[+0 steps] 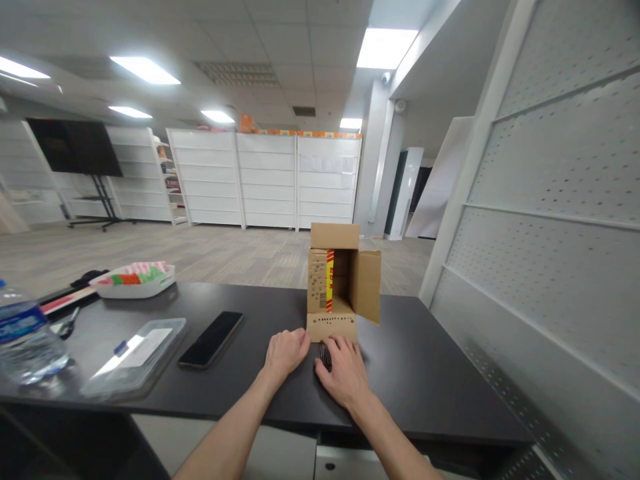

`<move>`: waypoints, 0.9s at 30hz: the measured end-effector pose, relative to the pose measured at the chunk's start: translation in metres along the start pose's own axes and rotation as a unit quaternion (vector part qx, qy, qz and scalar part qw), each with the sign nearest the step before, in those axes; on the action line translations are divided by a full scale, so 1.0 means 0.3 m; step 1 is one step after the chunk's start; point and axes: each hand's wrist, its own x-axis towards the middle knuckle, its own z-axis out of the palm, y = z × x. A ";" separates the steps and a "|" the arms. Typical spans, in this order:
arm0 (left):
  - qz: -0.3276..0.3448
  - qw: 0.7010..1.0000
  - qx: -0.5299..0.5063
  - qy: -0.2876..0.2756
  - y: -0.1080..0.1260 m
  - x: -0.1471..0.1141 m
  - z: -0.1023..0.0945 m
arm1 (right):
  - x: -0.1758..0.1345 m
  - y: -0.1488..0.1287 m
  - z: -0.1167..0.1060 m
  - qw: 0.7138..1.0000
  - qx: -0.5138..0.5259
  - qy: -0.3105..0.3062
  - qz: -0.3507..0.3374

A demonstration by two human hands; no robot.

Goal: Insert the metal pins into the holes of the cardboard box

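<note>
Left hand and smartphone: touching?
Apart. The head view shows bare dark desktop between the left hand and the smartphone.

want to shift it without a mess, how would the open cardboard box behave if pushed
The cardboard box is probably light for its size, since its walls look thin and its inside looks hollow. It would likely slide readily, as the tabletop looks smooth. The protruding side flap may swing or bend, being attached along only one edge.
</note>
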 end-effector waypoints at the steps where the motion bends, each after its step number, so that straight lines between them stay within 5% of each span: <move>1: 0.002 1.000 -0.005 -0.002 -0.002 0.000 0.002 | 0.003 0.002 0.001 1.000 0.005 0.001 -0.004; 9: 0.024 0.999 -0.040 0.016 -0.011 0.001 0.008 | 0.009 0.014 0.002 0.998 0.038 0.005 -0.044; 21: 0.137 0.974 -0.114 0.140 -0.032 -0.003 0.046 | 0.066 0.074 0.015 0.991 0.099 0.058 -0.063; 27: 0.144 0.978 -0.112 0.104 -0.016 -0.016 0.029 | 0.058 0.091 0.022 0.989 0.131 0.072 -0.022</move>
